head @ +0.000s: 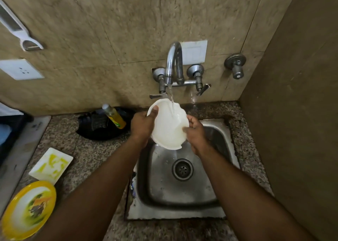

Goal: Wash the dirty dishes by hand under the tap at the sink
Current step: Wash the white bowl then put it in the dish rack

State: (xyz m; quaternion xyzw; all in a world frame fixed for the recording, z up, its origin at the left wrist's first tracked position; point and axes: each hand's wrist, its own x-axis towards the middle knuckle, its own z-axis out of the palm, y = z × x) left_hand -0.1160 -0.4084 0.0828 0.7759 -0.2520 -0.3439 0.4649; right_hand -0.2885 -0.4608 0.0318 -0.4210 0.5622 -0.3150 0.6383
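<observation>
Bowl [168,125] under tap [173,61], over sink [182,191]

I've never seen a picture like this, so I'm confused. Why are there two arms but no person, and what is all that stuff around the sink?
The camera sits on the person's head, looking down, so you see only their arms. The left hand and right hand hold a white bowl under water running from the tap, above the metal sink. On the stone counter to the left wait a yellow plate with food bits, a white square dish with yellow smears, and a bottle of yellow soap.
</observation>
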